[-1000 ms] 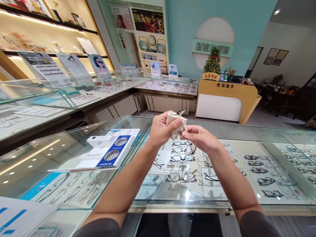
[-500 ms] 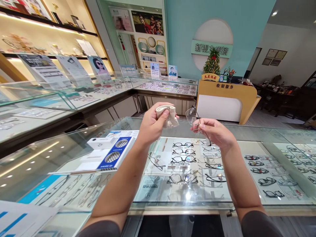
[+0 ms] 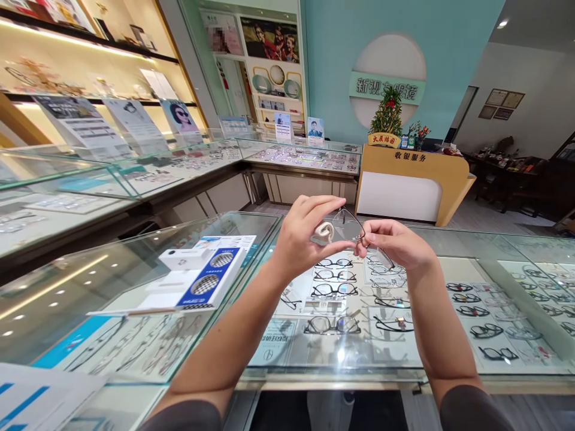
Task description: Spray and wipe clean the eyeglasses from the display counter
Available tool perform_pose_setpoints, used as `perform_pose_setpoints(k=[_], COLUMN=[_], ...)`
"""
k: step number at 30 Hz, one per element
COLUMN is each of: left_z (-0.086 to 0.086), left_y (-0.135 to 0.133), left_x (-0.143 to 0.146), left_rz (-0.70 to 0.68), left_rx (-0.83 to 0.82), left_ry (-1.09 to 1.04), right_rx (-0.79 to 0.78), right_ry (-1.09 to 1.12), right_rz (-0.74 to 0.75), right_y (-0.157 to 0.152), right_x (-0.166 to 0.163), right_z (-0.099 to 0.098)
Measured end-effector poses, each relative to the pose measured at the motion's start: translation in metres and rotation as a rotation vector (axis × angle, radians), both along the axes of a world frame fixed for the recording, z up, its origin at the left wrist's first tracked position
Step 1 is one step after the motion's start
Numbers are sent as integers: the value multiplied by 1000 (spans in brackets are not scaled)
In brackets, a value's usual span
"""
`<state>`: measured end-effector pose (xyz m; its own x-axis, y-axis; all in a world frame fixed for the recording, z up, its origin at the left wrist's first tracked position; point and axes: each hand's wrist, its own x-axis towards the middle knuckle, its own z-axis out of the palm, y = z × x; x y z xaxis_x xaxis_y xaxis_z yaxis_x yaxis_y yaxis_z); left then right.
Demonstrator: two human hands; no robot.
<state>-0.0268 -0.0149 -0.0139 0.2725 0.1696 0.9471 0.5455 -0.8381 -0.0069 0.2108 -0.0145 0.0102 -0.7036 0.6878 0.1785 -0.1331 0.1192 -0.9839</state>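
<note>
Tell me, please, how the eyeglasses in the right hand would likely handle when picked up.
The eyeglasses would probably feel light, since the dark rim looks slender. That thin rim may bend if squeezed hard. The lens looks clear and smooth, so it could be slippery.

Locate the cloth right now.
Head view, near the middle, slightly right: the cloth sits in the curl of the left hand, just left of the glasses in the right hand.
</note>
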Motion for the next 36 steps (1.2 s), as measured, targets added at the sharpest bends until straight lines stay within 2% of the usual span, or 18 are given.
perform_pose_setpoints(k=[5,8,14,19,22,24,28,36], left_z=[-4,-3,1,3,3,1,0,9], left_y=[1,-1,-5,-9,-10,-11,-14,-27], left_x=[0,-2,-4,-4,-3,-3,-1,-1], left_rz=[23,40,82,165,186,178,148,117], left_rx=[-33,-76,-53,-54,-59,-57,-90,-204], left_ry=[-2,-12,-249,-464,-520,-543,-572,-534], right_rx=[38,122,583,888,1022,1044,983,850], right_ry=[-19,-55,-110,-177,-125,-76,-45,7], right_rz=[-11,-78,-498,-714,-834,-892,-982,-983], right_y=[-3,-7,-16,-17,-18,-18,-21,-24], right_x=[0,0,5,-3,-13,-18,-24,-20], right_z=[0,3,8,2,-3,-6,-8,-4])
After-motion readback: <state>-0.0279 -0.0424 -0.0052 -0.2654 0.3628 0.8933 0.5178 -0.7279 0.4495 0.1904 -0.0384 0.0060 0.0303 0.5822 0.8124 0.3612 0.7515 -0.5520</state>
